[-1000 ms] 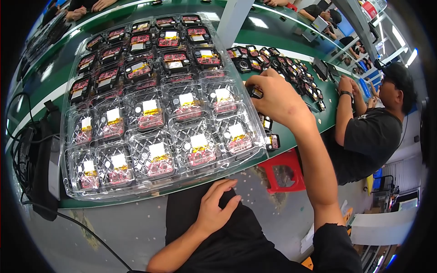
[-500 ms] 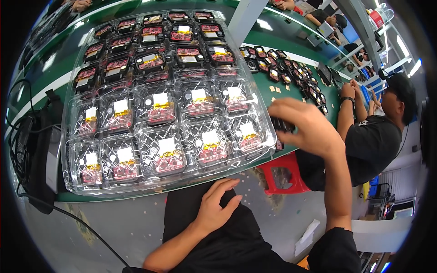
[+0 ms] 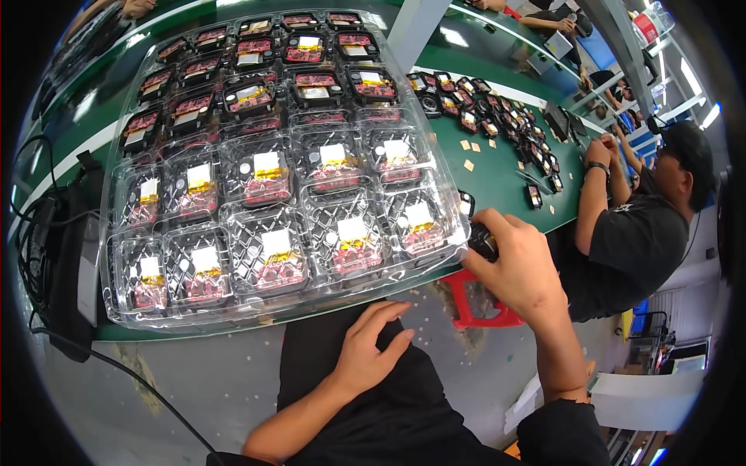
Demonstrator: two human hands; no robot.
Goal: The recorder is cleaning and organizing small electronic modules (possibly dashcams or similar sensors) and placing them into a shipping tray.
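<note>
The right hand has moved from the clear tray's right side to its near right corner, fingers clamped on a black unit still outside it; the left hand, fingers apart, rests before it.

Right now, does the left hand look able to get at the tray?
Probably yes: the left hand looks empty over the lap, close to the tray, and nothing visible blocks the way.
</note>
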